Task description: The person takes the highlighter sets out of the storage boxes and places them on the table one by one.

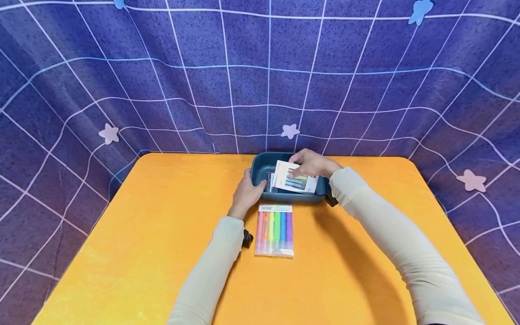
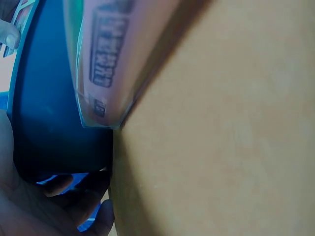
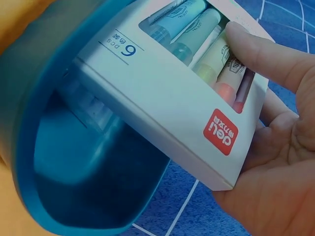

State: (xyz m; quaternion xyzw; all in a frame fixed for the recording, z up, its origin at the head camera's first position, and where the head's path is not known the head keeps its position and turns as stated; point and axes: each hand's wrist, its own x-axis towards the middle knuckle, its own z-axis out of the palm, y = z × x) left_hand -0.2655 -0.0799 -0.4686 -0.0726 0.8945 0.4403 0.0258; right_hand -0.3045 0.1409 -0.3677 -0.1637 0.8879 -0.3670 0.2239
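Note:
A dark teal plastic bin (image 1: 292, 197) stands near the far edge of the table. My left hand (image 1: 247, 194) grips its left end, thumb at the rim and fingers around the outside wall. Over the bin, my right hand (image 1: 312, 163) holds a white box of highlighters (image 3: 162, 98) by its edge, thumb on the windowed face. That box is tilted, partly inside the bin, and pastel pens show through its window. Beneath it in the bin lies another flat package (image 1: 270, 177), mostly hidden. A clear pack of rainbow-coloured markers (image 1: 274, 230) lies in front of the bin.
The yellow-orange table (image 1: 162, 253) runs out to both sides of the bin. Right behind its far edge hangs a purple-blue grid curtain (image 1: 243, 90) with star shapes. A dark wrist strap (image 1: 247, 238) shows at my left sleeve.

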